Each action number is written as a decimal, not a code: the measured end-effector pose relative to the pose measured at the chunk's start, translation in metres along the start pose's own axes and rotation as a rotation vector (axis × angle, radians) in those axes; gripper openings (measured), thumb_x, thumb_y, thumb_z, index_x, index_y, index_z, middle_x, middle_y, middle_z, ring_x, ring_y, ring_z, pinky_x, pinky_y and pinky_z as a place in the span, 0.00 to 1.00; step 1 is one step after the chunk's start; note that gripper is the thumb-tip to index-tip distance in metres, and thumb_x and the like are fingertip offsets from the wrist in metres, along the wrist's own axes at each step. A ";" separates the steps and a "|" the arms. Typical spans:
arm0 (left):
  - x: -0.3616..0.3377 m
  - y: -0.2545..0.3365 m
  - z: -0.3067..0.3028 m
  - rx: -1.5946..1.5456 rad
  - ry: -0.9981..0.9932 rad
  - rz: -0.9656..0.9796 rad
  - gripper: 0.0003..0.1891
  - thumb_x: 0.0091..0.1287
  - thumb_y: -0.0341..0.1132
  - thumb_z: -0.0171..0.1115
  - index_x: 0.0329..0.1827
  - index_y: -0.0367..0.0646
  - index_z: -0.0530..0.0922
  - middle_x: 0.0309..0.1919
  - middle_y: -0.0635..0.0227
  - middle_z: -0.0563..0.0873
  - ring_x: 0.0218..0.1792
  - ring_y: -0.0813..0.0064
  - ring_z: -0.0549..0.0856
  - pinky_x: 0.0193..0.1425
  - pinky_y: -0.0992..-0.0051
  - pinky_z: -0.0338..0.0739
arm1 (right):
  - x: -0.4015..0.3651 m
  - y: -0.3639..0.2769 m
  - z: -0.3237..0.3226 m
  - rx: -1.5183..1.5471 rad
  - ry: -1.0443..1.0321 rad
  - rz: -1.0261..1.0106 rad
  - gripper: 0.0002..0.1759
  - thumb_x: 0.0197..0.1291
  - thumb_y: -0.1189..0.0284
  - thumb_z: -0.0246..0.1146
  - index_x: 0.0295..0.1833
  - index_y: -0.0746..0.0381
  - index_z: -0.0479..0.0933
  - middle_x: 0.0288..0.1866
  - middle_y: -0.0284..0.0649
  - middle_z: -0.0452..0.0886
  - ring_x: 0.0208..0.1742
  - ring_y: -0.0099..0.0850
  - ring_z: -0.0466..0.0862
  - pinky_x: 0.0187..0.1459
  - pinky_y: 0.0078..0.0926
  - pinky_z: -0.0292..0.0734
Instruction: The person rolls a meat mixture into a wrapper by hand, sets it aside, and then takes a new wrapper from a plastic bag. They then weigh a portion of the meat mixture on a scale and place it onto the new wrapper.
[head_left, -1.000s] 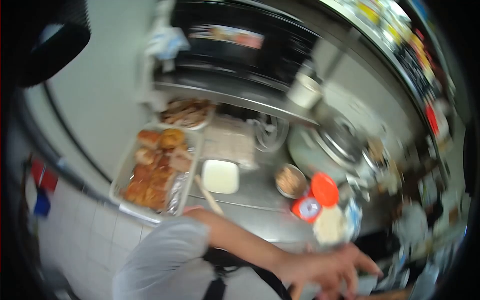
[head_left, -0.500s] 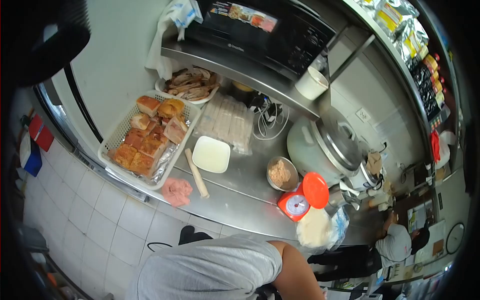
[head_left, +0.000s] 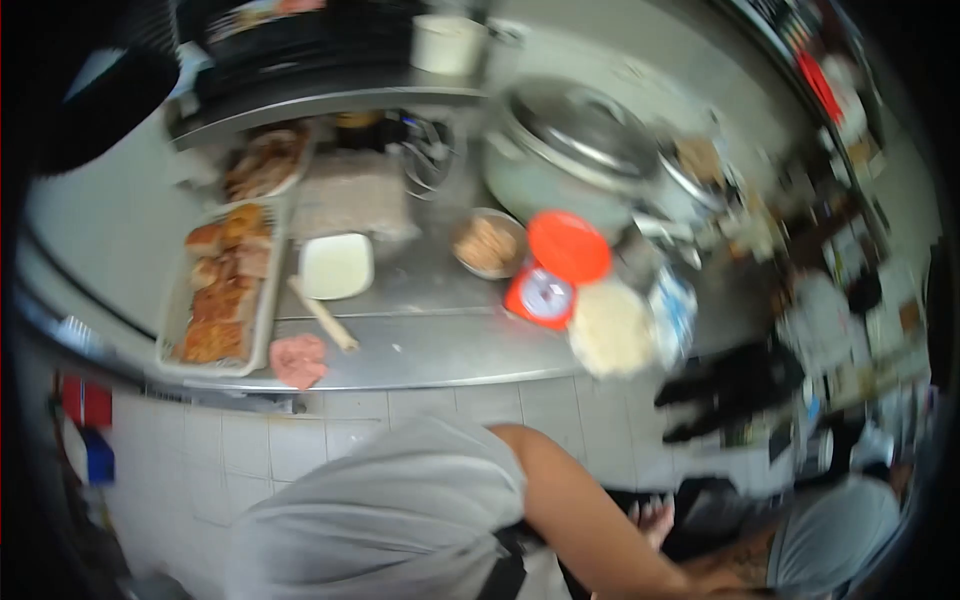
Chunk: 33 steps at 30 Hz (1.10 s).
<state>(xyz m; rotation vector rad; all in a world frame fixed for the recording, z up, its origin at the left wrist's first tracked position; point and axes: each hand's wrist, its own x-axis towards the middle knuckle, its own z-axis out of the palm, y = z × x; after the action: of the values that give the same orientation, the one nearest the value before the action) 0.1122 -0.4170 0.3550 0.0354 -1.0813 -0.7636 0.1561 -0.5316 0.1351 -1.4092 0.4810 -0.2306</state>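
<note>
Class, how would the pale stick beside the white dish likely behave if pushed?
The pale stick would probably roll, as it looks slim and rounded. It seems stiff, lying straight on the metal counter. Pushed sideways, it might bump the white dish close by.

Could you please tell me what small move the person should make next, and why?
Probably bring the partly visible hand to the red scale: that hand is off the counter, the scale's round pan looks bare, and the filled bowl stands beside the scale. Whether the hand holds anything cannot be told.
</note>
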 end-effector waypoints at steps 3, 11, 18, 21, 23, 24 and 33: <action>-0.013 0.012 -0.035 -0.234 0.339 0.013 0.34 0.71 0.70 0.50 0.69 0.55 0.67 0.42 0.63 0.79 0.29 0.73 0.80 0.32 0.74 0.76 | 0.008 0.043 -0.044 0.182 0.015 0.033 0.28 0.72 0.51 0.57 0.68 0.59 0.74 0.50 0.38 0.79 0.46 0.28 0.76 0.52 0.32 0.75; -0.165 0.030 -0.229 0.666 1.045 -0.253 0.20 0.75 0.37 0.59 0.68 0.46 0.74 0.42 0.69 0.81 0.36 0.79 0.82 0.45 0.77 0.78 | 0.028 0.048 0.002 0.154 -0.108 0.147 0.19 0.74 0.66 0.61 0.61 0.69 0.74 0.36 0.37 0.81 0.31 0.20 0.77 0.33 0.17 0.75; -0.287 0.119 -0.334 2.216 1.138 -0.550 0.25 0.51 0.32 0.74 0.55 0.48 0.81 0.48 0.58 0.78 0.53 0.56 0.78 0.59 0.60 0.75 | 0.114 0.129 0.035 -0.247 -0.486 0.122 0.23 0.73 0.55 0.61 0.57 0.63 0.81 0.36 0.32 0.83 0.34 0.20 0.77 0.39 0.21 0.75; -0.312 0.138 -0.346 2.333 0.945 -0.671 0.33 0.46 0.36 0.78 0.59 0.50 0.79 0.51 0.57 0.76 0.55 0.54 0.75 0.61 0.58 0.73 | 0.163 0.221 0.018 -0.456 -0.666 0.127 0.25 0.72 0.50 0.57 0.56 0.58 0.83 0.35 0.30 0.83 0.32 0.20 0.78 0.36 0.21 0.75; -0.310 0.145 -0.347 2.227 0.932 -0.736 0.32 0.47 0.35 0.77 0.60 0.49 0.80 0.50 0.57 0.76 0.56 0.54 0.75 0.62 0.60 0.73 | 0.190 0.264 -0.006 -0.642 -0.758 0.188 0.25 0.69 0.49 0.59 0.54 0.59 0.84 0.32 0.30 0.82 0.29 0.21 0.78 0.33 0.22 0.74; -0.307 0.151 -0.347 2.176 0.920 -0.745 0.31 0.48 0.36 0.77 0.60 0.48 0.81 0.50 0.58 0.77 0.55 0.55 0.76 0.61 0.62 0.73 | 0.191 0.272 -0.015 -0.648 -0.658 0.273 0.23 0.68 0.50 0.60 0.52 0.59 0.84 0.31 0.30 0.82 0.29 0.21 0.78 0.32 0.23 0.75; -0.337 0.205 -0.371 1.538 1.157 -0.807 0.19 0.58 0.44 0.76 0.48 0.43 0.89 0.34 0.61 0.89 0.33 0.68 0.85 0.45 0.72 0.80 | 0.236 0.325 -0.096 -0.599 -0.479 0.789 0.13 0.65 0.59 0.62 0.41 0.57 0.84 0.25 0.30 0.80 0.23 0.24 0.78 0.25 0.29 0.72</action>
<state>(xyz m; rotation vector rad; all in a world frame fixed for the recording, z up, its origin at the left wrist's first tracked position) 0.4388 -0.1918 -0.0131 2.0435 -0.2288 -0.2751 0.2796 -0.6669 -0.2351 -1.6594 0.6924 0.9364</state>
